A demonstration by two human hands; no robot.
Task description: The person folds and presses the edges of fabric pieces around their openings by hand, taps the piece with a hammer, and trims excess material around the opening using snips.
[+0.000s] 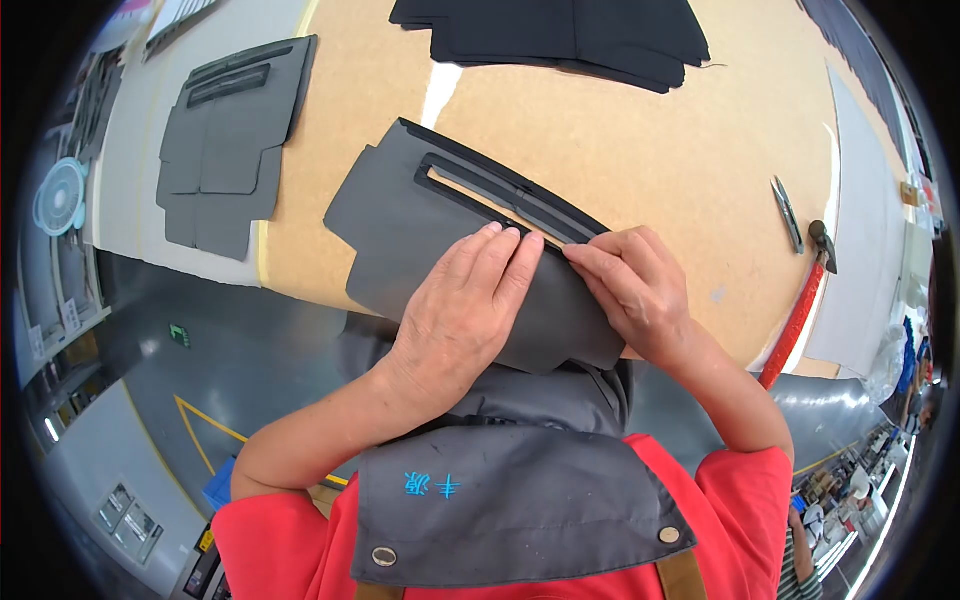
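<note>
A dark grey panel [390, 215] with a long black-edged slot lies at the table's front edge, partly overhanging it. My left hand [465, 300] rests flat on the panel, its fingers stretched out and their tips at the lower edge of the slot. Beside it, my right hand [635, 285] pinches the black edging [470, 203] near the slot's right end, thumb and forefinger together. Both hands are close, with a small gap between the fingertips. The fingertips cover part of the edging.
More grey panels [225, 150] lie at the left, and dark fabric pieces [570, 35] at the far edge of the table [740, 130]. On the right are small snips [787, 213] and a red-handled hammer [795, 325]. Part of another person [802, 545] shows at the lower right.
</note>
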